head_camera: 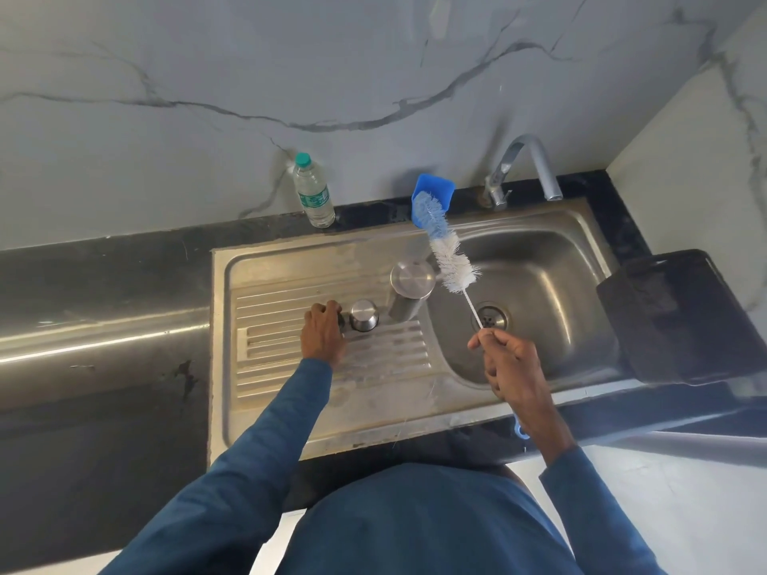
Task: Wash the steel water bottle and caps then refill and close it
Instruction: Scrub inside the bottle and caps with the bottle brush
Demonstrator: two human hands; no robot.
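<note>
The steel water bottle (409, 290) stands on the ribbed drainboard (386, 359) beside the sink basin, and its flat round end faces up. A steel cap (364, 315) sits just left of it. My left hand (323, 332) grips a small dark cap on the drainboard, right next to the steel cap. My right hand (504, 359) holds the thin handle of a blue and white bottle brush (446, 246). The bristle head is raised over the basin's left rim, near the bottle.
The sink basin (539, 276) with its drain lies on the right, and a tap (525, 170) stands behind it. A blue holder (436, 190) and a clear plastic water bottle (313, 193) stand at the back. A black box (680, 317) sits right of the sink.
</note>
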